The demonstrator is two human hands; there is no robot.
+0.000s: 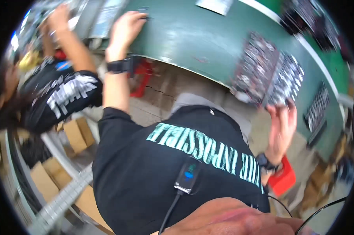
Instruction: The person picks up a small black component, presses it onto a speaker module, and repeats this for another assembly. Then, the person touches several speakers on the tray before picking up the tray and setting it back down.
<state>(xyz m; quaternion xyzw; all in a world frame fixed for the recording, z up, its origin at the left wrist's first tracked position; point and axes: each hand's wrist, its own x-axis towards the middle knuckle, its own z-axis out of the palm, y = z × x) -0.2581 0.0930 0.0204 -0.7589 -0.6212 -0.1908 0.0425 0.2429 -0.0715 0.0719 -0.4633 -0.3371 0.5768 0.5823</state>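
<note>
While blurred: left hand (126, 27) flat, fingers spread, on green counter (192, 39) far edge; right hand (283, 125) open, fingertips touching tray of dark components (267, 72) at near edge.

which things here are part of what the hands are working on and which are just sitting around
In hand:
left hand flat on the green table;
right hand at the tray of small parts.

Lying about:
red stool;
cardboard boxes;
paper sheet;
further trays.

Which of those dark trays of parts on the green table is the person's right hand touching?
The nearest tray, overhanging the table edge: the right hand reaches its lower edge. The other trays lie farther along, untouched.
</note>
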